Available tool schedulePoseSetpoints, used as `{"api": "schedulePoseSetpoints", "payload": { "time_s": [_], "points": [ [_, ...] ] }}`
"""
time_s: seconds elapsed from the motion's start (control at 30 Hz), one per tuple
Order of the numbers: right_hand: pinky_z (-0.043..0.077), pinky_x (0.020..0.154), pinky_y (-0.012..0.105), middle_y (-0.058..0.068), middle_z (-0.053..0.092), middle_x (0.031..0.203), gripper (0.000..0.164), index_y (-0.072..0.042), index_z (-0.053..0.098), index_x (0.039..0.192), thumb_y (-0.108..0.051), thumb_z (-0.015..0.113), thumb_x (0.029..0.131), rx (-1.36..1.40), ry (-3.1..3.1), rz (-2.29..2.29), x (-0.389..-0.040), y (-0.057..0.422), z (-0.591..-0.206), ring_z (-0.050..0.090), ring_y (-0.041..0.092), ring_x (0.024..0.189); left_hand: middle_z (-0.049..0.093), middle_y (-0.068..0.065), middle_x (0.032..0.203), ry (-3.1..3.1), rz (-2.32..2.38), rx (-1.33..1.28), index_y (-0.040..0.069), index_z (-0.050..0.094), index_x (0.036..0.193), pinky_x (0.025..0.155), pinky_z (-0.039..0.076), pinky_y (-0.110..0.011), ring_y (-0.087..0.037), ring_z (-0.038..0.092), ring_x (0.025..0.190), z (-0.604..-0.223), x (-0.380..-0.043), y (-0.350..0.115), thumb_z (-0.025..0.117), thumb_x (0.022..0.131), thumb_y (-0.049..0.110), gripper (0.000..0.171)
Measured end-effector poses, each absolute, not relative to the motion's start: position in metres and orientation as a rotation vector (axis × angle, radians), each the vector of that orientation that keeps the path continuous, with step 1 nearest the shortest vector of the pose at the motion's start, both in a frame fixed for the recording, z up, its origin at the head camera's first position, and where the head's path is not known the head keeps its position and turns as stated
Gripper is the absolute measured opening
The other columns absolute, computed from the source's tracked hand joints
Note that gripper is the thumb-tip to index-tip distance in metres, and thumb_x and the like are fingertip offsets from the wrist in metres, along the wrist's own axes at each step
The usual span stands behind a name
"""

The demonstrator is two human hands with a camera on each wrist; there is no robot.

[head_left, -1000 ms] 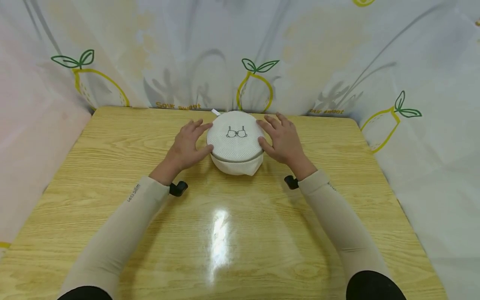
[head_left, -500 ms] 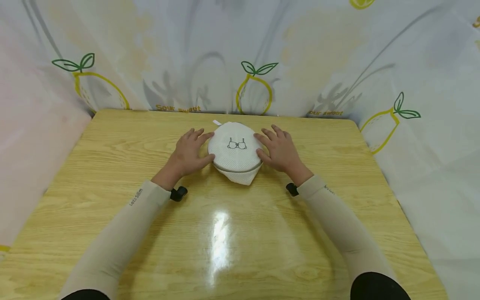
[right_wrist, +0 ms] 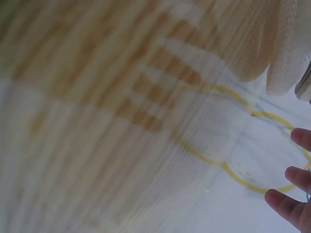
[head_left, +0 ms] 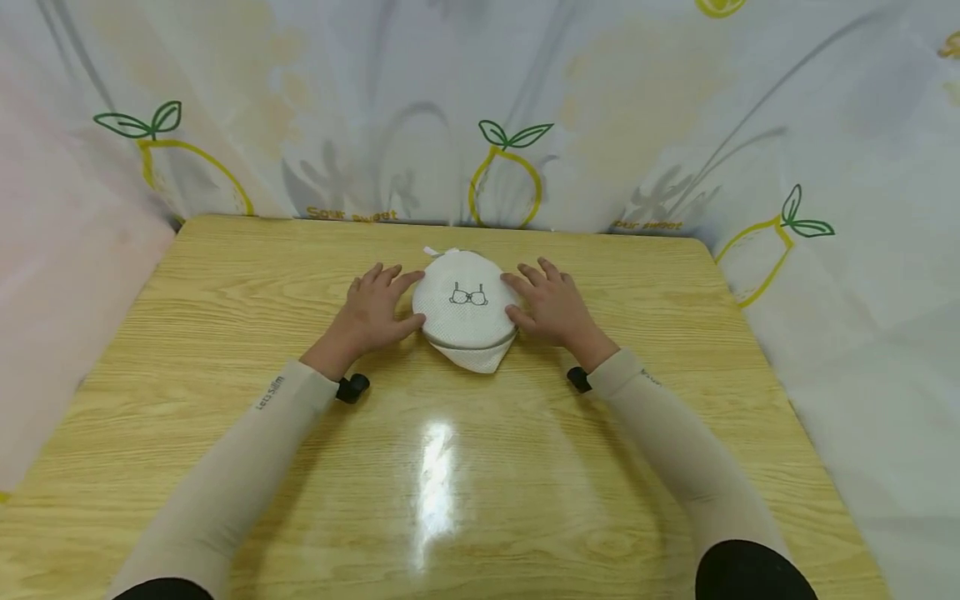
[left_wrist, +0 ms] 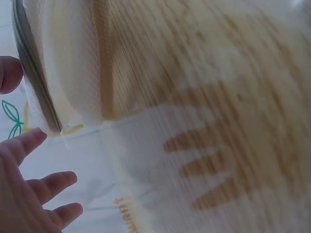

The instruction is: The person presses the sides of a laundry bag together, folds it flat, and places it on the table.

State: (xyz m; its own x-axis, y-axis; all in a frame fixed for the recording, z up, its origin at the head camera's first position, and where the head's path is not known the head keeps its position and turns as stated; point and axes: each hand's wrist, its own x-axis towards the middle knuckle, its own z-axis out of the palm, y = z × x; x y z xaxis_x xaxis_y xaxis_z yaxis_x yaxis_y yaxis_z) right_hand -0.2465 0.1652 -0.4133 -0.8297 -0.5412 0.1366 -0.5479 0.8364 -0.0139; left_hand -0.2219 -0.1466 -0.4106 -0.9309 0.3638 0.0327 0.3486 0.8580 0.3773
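A round white mesh laundry bag point(head_left: 457, 325) with a line drawing of a bra on its lid lies near the back middle of the table. Its pointed lower part sticks out at the front. My left hand point(head_left: 371, 308) has thumb and index fingertip at the bag's left edge, fingers spread. On the opposite edge, my right hand point(head_left: 557, 308) touches with thumb and index fingertip, its other fingers spread too. In the left wrist view a zipper point(left_wrist: 30, 63) runs along the lid's rim. The right wrist view shows the bag's mesh side point(right_wrist: 282, 48) and several right fingertips.
The wood-grain table point(head_left: 480, 483) is glossy and reflects the hands and a light. Behind it hangs a white curtain point(head_left: 615, 125) with lemon prints, close to the back edge. A small white tag point(head_left: 431, 252) pokes out behind the bag.
The bag has come down and slightly toward me, with both hands following at its sides. Less of its lower part shows under the lid than a second ago.
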Motion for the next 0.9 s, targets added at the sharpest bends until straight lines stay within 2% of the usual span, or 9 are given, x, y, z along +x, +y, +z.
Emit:
{"api": "schedulePoseSetpoints", "payload": {
  "time_s": [0.17,0.63,0.9],
  "points": [
    [0.038,0.102,0.061,0.013,0.042,0.15,0.055,-0.025,0.042,0.147,-0.049,0.042,0.097,0.837,-2.937,0.06,-0.247,0.165,-0.417,0.03,0.043,0.14,0.028,-0.023,0.154,2.974,0.574,0.573,0.024,0.036,0.149,0.109,0.015,-0.072,-0.048,0.015,0.144,-0.412,-0.222,-0.147,0.056,0.089,0.048,0.068],
    [0.035,0.102,0.065,0.018,0.039,0.149,0.053,-0.029,0.046,0.144,-0.048,0.048,0.095,0.768,-3.054,0.131,-0.243,0.164,-0.419,0.026,0.048,0.14,0.027,-0.023,0.155,2.921,0.502,0.549,0.026,0.036,0.15,0.107,0.015,-0.073,-0.049,0.016,0.143,-0.417,-0.224,-0.143,0.056,0.089,0.052,0.07],
    [0.035,0.102,0.064,0.014,0.042,0.147,0.053,-0.023,0.044,0.144,-0.045,0.05,0.096,0.777,-2.968,0.174,-0.245,0.164,-0.398,0.032,0.042,0.139,0.034,-0.019,0.15,3.0,0.594,0.624,0.02,0.041,0.146,0.106,0.028,-0.066,-0.044,0.033,0.137,-0.402,-0.224,-0.145,0.059,0.089,0.046,0.066]
  ]
}}
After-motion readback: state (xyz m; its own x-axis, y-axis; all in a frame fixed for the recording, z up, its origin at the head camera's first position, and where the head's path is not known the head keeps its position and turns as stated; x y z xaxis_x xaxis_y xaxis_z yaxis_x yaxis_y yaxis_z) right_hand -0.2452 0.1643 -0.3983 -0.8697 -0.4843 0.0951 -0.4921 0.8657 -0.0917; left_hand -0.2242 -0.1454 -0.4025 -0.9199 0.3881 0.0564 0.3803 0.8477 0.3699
